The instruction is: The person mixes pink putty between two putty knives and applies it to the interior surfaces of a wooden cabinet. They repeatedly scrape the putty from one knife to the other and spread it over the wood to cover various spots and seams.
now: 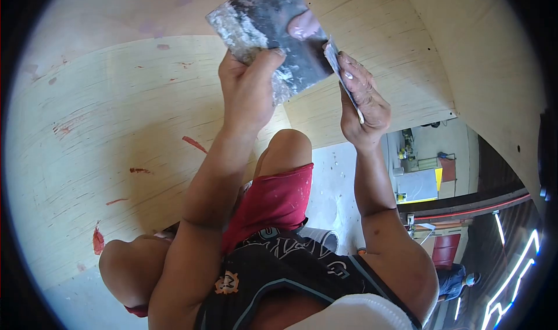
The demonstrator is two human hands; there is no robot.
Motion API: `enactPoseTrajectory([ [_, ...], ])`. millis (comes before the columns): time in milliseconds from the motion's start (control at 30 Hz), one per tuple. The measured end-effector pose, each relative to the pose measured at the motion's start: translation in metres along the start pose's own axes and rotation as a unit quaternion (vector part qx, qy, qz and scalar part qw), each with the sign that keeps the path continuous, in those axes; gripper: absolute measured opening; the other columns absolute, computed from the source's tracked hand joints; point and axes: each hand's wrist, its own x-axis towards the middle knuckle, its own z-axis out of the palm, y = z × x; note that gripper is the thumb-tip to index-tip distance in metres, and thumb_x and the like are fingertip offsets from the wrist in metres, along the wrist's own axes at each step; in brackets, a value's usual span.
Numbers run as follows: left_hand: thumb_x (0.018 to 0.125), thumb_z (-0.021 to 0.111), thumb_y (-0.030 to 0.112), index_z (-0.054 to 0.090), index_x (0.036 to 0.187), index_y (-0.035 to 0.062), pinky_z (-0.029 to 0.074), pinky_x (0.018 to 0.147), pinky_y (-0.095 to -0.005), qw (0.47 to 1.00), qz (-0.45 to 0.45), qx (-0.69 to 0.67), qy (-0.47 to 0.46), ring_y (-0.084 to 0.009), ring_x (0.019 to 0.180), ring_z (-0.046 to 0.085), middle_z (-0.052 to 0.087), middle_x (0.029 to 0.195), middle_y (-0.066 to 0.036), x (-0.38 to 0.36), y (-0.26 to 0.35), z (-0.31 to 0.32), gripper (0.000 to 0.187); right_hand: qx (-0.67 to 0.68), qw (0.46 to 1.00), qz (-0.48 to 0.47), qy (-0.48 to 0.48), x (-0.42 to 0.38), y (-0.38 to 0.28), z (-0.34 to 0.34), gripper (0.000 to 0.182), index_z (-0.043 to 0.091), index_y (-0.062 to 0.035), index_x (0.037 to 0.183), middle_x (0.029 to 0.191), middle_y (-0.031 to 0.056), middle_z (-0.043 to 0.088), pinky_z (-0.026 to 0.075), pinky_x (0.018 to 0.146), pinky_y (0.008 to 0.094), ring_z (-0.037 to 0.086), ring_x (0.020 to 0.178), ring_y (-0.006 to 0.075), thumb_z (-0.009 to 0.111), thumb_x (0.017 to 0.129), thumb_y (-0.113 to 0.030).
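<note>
Hands grasping smeared plate left, thin blade right, unclear lettering across black jersey

Two hands are holding one smeared plate and one thin scraper. One pinkish lump is sitting on the plate. Two knees are showing, and one other person is appearing farther off.
</note>
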Motion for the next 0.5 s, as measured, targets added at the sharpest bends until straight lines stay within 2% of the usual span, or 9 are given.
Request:
enactPoseTrajectory([
  [67, 0.075, 0.053, -0.003, 0.055, 0.097, 0.0000, 0.043, 0.070, -0.0234, 0.999, -0.001, -0.035, -0.004, -0.0084, 0.079, 0.054, 0.058, 0.090, -0.004, 0.003, -0.003, -0.004, 0.022, -0.088, 0.991, 0.054, -0.090, -0.003, 0.002, -0.010, 0.040, 0.061, -0.0002, 0.104, 0.106, 0.0157, 0.062, 0.046, 0.086, 0.0320, 0.058, 0.103, 0.0297, 0.053, 0.070, 0.020],
  [100, 0.075, 0.053, -0.003, 0.055, 0.098, -0.0001, 0.043, 0.069, -0.0236, 0.999, 0.007, -0.035, 0.007, -0.0086, 0.079, 0.054, 0.058, 0.090, -0.004, 0.004, -0.005, -0.007, 0.023, -0.089, 0.991, 0.055, -0.088, -0.009, 0.003, -0.014, 0.040, 0.061, -0.0002, 0.104, 0.106, 0.0157, 0.062, 0.046, 0.086, 0.0320, 0.058, 0.103, 0.0297, 0.053, 0.070, 0.020],
  [167, 0.077, 0.053, -0.003, 0.054, 0.097, -0.0006, 0.043, 0.067, -0.0226, 0.999, 0.026, -0.025, 0.026, -0.0069, 0.075, 0.052, 0.057, 0.087, -0.002, 0.006, -0.008, -0.005, 0.020, -0.004, 0.961, 0.276, 0.001, -0.023, 0.005, -0.020, 0.031, 0.059, 0.0060, 0.102, 0.101, 0.0161, 0.063, 0.046, 0.084, 0.0307, 0.062, 0.093, 0.0215, 0.052, 0.074, 0.016],
  [200, 0.077, 0.053, -0.003, 0.054, 0.097, -0.0006, 0.043, 0.067, -0.0226, 0.999, 0.026, -0.025, 0.025, -0.0069, 0.075, 0.052, 0.057, 0.087, -0.002, 0.008, -0.012, -0.005, 0.020, -0.004, 0.961, 0.275, 0.002, -0.026, 0.003, -0.024, 0.031, 0.059, 0.0060, 0.102, 0.101, 0.0161, 0.063, 0.046, 0.084, 0.0307, 0.062, 0.093, 0.0215, 0.052, 0.074, 0.016],
  [233, 0.078, 0.053, -0.003, 0.054, 0.096, -0.0009, 0.042, 0.064, -0.0216, 0.997, 0.067, 0.024, 0.010, -0.0060, 0.072, 0.051, 0.057, 0.085, -0.001, 0.009, -0.016, -0.007, 0.018, 0.143, 0.907, 0.388, 0.077, -0.028, -0.002, -0.029, 0.031, 0.059, 0.0062, 0.101, 0.096, 0.0142, 0.063, 0.048, 0.079, 0.0283, 0.062, 0.087, 0.0186, 0.052, 0.071, 0.014],
  [267, 0.079, 0.053, -0.003, 0.054, 0.095, -0.0012, 0.041, 0.062, -0.0207, 0.992, 0.105, 0.071, -0.005, -0.0050, 0.069, 0.049, 0.056, 0.084, -0.001, 0.008, -0.020, -0.007, 0.016, 0.282, 0.813, 0.487, 0.150, -0.030, -0.006, -0.034, 0.032, 0.059, 0.0064, 0.099, 0.090, 0.0122, 0.064, 0.050, 0.073, 0.0260, 0.062, 0.081, 0.0156, 0.052, 0.069, 0.012],
  [300, 0.079, 0.053, -0.003, 0.054, 0.095, -0.0012, 0.041, 0.062, -0.0207, 0.993, 0.100, 0.070, -0.007, -0.0050, 0.069, 0.049, 0.056, 0.084, -0.001, 0.006, -0.023, -0.006, 0.016, 0.294, 0.788, 0.513, 0.171, -0.027, -0.012, -0.032, 0.028, 0.059, 0.0066, 0.093, 0.081, 0.0117, 0.063, 0.050, 0.069, 0.0261, 0.061, 0.071, 0.0149, 0.054, 0.065, 0.008],
  [400, 0.080, 0.053, -0.004, 0.053, 0.094, -0.0017, 0.039, 0.058, -0.0191, 0.987, 0.127, 0.092, -0.044, -0.0034, 0.065, 0.047, 0.056, 0.081, -0.001, 0.000, -0.028, -0.001, 0.014, 0.322, 0.760, 0.532, 0.190, -0.031, -0.011, -0.027, 0.027, 0.059, 0.0065, 0.092, 0.082, 0.0130, 0.064, 0.053, 0.069, 0.0297, 0.064, 0.070, 0.0193, 0.053, 0.065, 0.009],
  [500, 0.081, 0.053, -0.005, 0.052, 0.095, -0.0032, 0.040, 0.057, -0.0187, 0.982, 0.120, 0.118, -0.087, -0.0032, 0.067, 0.049, 0.056, 0.080, -0.002, -0.013, -0.028, 0.008, 0.014, 0.299, 0.769, 0.533, 0.187, -0.028, -0.014, -0.022, 0.027, 0.059, 0.0070, 0.091, 0.082, 0.0140, 0.064, 0.053, 0.068, 0.0306, 0.064, 0.070, 0.0202, 0.053, 0.065, 0.009],
])
